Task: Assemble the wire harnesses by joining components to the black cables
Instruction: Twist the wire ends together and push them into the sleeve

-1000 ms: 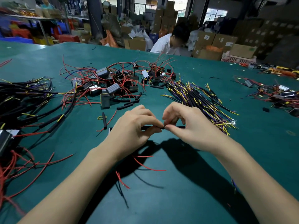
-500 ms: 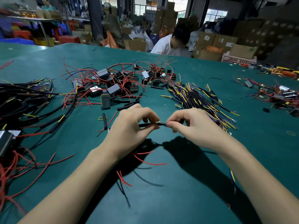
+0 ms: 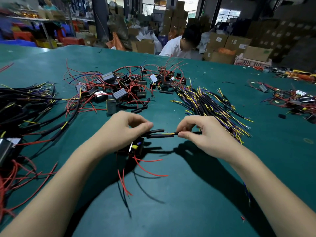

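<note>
Left hand (image 3: 123, 132) curled, thumb and fingertips pinching a pair of short black sleeve tubes (image 3: 159, 133), with a small black box component with a yellow part and loose red leads (image 3: 136, 147) hanging just under the palm. Right hand (image 3: 203, 134) curled too, pinching a thin black cable (image 3: 188, 133) near its end, a bare yellow wire tip (image 3: 168, 133) bridging the small gap between cable and lower sleeve. Both held just above the green table mat (image 3: 188, 194), in the middle, close to the body. Judged from this: joint in progress, the wire seemingly entering the sleeve or meeting a lead inside it; exactly how far in, impossible to tell. Only part way through the whole job, by the look of the stock. Beyond the left hand, a tangled heap of grey and black box components with red wires (image 3: 119, 88), apparently unjoined. Beyond the right hand, a loose pile of black cables with yellow and purple ends (image 3: 210, 105), apparently waiting. At the far left edge, a bundle of thick black sleeved cables (image 3: 25, 106), probably finished harnesses, though not certain. Plenty left of both kinds of stock. Across the table, another person in a white shirt (image 3: 177, 47), bent over.
</note>
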The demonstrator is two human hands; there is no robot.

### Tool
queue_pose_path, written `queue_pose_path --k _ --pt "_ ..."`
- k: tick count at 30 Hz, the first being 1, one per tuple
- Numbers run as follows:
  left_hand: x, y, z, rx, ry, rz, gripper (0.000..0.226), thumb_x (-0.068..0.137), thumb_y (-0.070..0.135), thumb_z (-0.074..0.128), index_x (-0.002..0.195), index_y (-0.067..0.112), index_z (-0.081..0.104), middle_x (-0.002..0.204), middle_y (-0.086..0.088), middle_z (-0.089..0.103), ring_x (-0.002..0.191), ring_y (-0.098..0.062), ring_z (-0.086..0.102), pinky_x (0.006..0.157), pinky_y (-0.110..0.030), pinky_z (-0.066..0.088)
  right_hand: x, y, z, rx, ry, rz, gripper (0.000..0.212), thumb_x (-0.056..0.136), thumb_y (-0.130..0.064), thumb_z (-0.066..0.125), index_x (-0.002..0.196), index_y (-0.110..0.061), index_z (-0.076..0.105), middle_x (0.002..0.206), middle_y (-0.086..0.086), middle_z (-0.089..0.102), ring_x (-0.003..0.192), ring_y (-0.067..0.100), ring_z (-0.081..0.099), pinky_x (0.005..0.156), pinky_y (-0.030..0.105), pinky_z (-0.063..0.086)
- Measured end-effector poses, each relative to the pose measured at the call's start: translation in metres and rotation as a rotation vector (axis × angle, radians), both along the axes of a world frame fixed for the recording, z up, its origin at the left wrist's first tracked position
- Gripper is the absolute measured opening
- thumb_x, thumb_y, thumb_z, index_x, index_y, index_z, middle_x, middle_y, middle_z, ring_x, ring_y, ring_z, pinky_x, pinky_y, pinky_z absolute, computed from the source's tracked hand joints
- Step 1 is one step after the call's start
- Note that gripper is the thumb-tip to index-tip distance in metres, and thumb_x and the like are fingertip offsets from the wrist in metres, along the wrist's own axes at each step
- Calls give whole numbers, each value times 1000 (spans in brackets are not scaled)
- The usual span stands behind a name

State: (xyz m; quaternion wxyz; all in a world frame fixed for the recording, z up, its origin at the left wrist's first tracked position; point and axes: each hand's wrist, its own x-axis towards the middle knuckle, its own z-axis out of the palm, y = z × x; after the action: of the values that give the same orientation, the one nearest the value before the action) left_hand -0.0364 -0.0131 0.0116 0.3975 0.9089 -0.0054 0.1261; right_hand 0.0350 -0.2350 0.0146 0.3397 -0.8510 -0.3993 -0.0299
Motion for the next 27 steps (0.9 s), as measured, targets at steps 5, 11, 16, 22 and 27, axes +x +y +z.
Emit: queue_pose_path --k 5,11,16,22,27 --pt "-1 -1 1 -126 78 -81 7 85 26 69 82 29 74 72 12 72 60 4 60 59 -8 45 4 0 -3 20 -79 21 12 83 -7 71 80 -19 68 77 0 64 75 11 57 75 20 44" --pt "-4 -8 2 -146 -25 -103 4 82 21 73 84 23 76 68 4 66 38 3 44 41 -4 28 6 -1 -4 46 -180 34 9 84 -5 70 84 -13 66 83 -1 62 79 6 58 81 28 47" --pt "-5 -6 3 -122 -22 -94 8 80 18 74 79 25 78 57 14 56 36 -1 41 39 -5 25 3 0 -4 62 -222 35 8 84 -6 70 85 -13 65 82 -5 59 77 7 56 78 33 47" --pt "-6 -5 4 -40 -56 -133 14 78 10 74 77 24 76 66 2 60 42 2 45 43 -4 29 2 2 -3 109 -190 42 8 85 -3 67 86 -11 65 82 1 59 74 12 54 71 18 43" --pt "-4 -12 1 -23 -107 -132 7 80 17 75 80 24 76 70 -1 61 54 1 48 51 -5 31 0 5 -3 101 -166 51 11 84 -2 68 88 -13 69 81 4 58 72 12 53 70 16 42"
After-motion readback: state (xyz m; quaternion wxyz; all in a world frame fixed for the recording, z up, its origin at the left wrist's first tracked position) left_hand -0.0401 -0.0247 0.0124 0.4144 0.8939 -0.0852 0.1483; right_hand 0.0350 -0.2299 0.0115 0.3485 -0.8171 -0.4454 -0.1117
